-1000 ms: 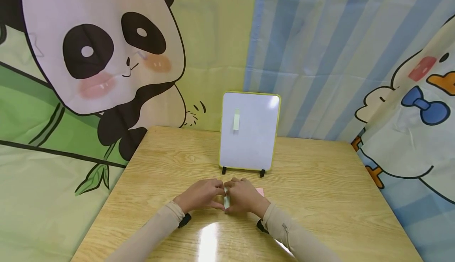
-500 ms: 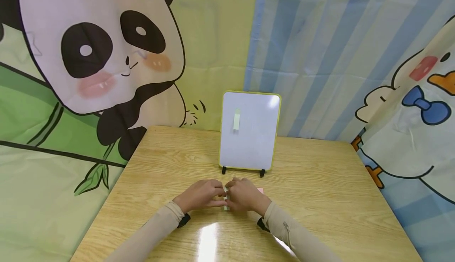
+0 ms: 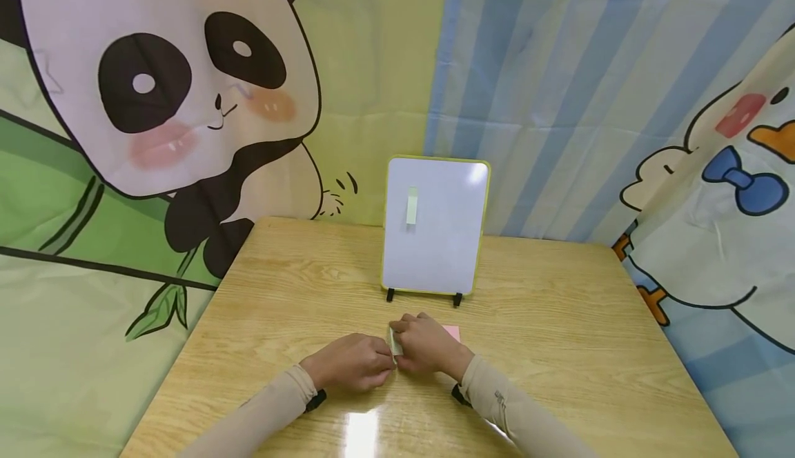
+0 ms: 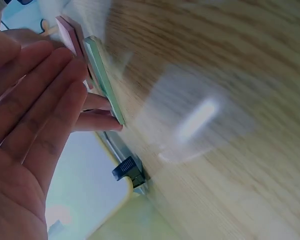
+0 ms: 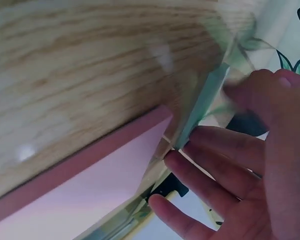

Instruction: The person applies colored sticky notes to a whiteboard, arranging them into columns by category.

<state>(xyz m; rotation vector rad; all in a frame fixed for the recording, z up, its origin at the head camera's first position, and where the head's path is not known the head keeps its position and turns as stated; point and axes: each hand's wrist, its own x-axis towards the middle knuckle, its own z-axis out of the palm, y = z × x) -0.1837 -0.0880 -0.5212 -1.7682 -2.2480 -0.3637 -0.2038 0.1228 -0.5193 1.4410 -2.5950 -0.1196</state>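
- Green pad [image 3: 396, 344], one: at the clock's centre on the table [image 3: 528, 375], between the two hands. Could slide or twist, should the right hand's hold slacken during a tug.
- Right hand [image 3: 430, 347], at 3 o'clock of the pad: fingers narrow, holding the green pad against the thumb. Pressing too hard could pin several sheets together.
- Left hand [image 3: 352, 363], at 8 o'clock: fingertips close together at the pad's 6 o'clock end (thumb hidden in its wrist view, so whether a sheet is pinched, cannot tell). A pull on one corner could crease or tear paper, or lift two layers.
- Pink pad [image 3: 453, 332], one: at 3 o'clock, partly behind the right hand. A sideways swing of that hand could nudge it.
- White board [image 3: 437, 237], at 1 o'clock, bearing a pale strip [image 3: 412, 206]: a careless forward reach could knock it.
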